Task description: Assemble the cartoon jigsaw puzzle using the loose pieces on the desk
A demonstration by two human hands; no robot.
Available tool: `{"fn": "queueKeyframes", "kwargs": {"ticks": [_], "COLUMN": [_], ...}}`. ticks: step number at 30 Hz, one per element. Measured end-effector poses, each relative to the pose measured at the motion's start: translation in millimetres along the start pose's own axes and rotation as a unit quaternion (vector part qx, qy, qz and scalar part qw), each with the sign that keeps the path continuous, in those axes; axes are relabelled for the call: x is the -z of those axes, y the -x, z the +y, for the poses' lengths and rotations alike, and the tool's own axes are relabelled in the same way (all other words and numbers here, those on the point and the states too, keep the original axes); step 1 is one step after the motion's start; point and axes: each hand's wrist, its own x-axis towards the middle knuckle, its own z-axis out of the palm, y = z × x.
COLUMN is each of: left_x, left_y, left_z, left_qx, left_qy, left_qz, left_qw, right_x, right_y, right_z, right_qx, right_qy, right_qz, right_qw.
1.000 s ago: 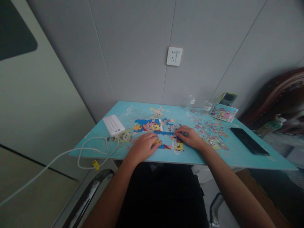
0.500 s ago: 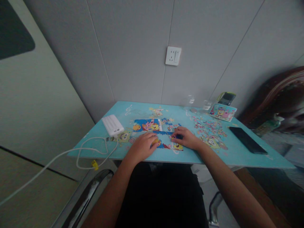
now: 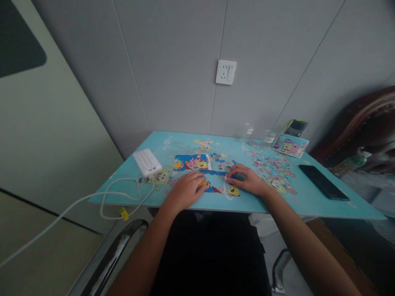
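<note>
A partly joined jigsaw puzzle (image 3: 212, 189) with blue, yellow and red printing lies near the table's front edge, its middle showing bare table. Over its left side rests my left hand (image 3: 187, 190), fingers stretched and thumb apart, steadying nothing lifted. My right hand (image 3: 247, 179) is at the puzzle's right side, thumb and forefinger pinched on a small pinkish puzzle piece (image 3: 226, 177). Just behind the puzzle lies a printed picture sheet (image 3: 193, 162) with cartoon figures. Loose blue puzzle pieces (image 3: 218, 157) are scattered beyond my right hand.
More loose pieces (image 3: 273, 166) spread over the table's right side. A black phone-like slab (image 3: 322, 183) lies farther right, a cartoon picture box (image 3: 290, 145) behind. At left a white power bank (image 3: 147, 163) trails a white cable (image 3: 120, 192). Clear containers (image 3: 247, 130) stand near the wall.
My right hand has shifted slightly to the right and its fingers have changed their bend, with the pinkish piece now showing at the fingertips. My left hand stays in place.
</note>
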Motion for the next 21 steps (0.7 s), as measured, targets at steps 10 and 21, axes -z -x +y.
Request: {"fn": "queueKeyframes", "kwargs": {"ticks": [10,21], "left_x": [-0.8,-0.6], "left_y": [0.3,0.2], "left_z": [-1.4,-1.7], "left_qx": [0.005,0.001], "left_qy": [0.001,0.0], "left_qz": [-0.005,-0.004], "left_qw": [1.0,1.0], "right_x": [3.3,3.3], "right_y": [16.5,18.9], "right_z": [-3.8,1.5], "right_qx": [-0.009,-0.041], "right_qy": [-0.018,-0.001], "right_qz": [-0.021,0.039], "right_qw": [1.0,0.998]}}
